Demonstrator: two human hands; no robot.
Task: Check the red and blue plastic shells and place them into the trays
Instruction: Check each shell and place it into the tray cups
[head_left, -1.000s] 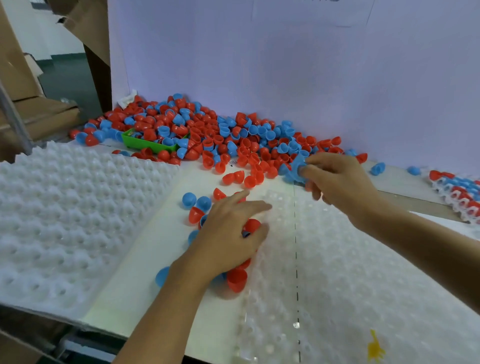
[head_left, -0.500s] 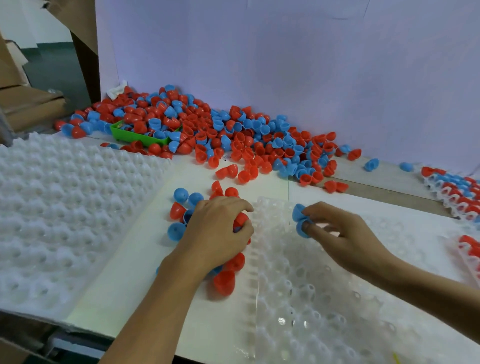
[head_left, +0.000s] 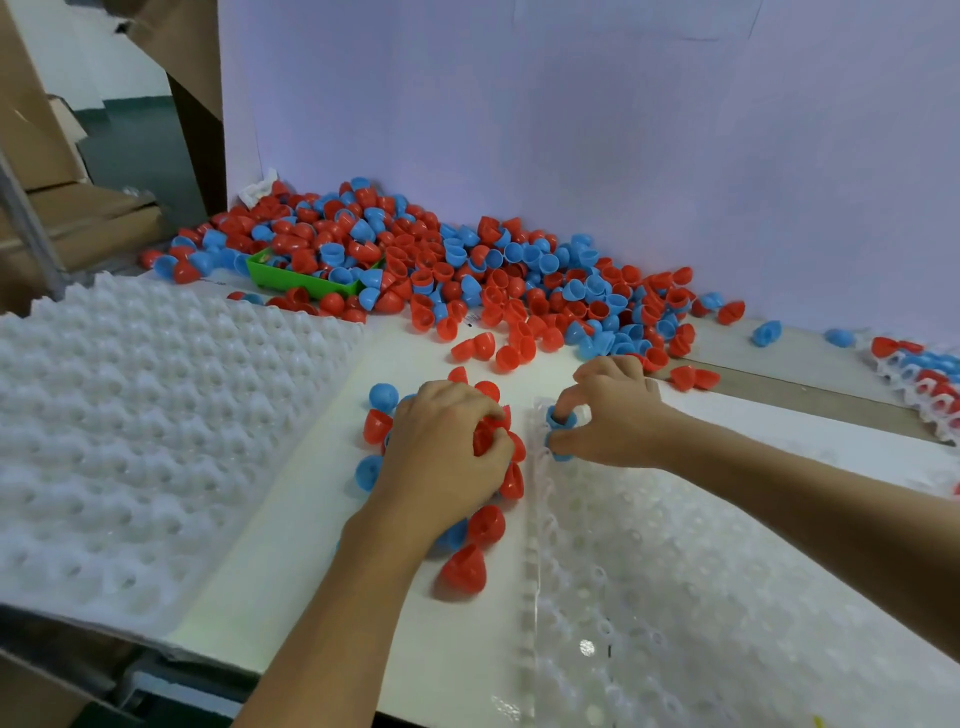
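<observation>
A big heap of red and blue shells (head_left: 467, 270) lies against the back wall. A small cluster of loose shells (head_left: 467, 569) sits on the white table around my left hand (head_left: 441, 452), whose fingers curl over red shells (head_left: 488, 436). My right hand (head_left: 610, 421) pinches blue shells (head_left: 561, 418) at the far left corner of the clear pocketed tray (head_left: 701, 597). One blue shell sits under its thumb at the tray's edge.
A stack of white pocketed trays (head_left: 130, 431) fills the left side. A green bin (head_left: 296, 278) is half buried in the heap. At the far right stands a filled tray (head_left: 924, 374) with red and blue shells. Cardboard boxes (head_left: 47, 156) stand at the back left.
My right hand has come back from the heap with blue shells and moved down to the clear tray's corner. My left hand's fingers have curled tighter over the red shells.
</observation>
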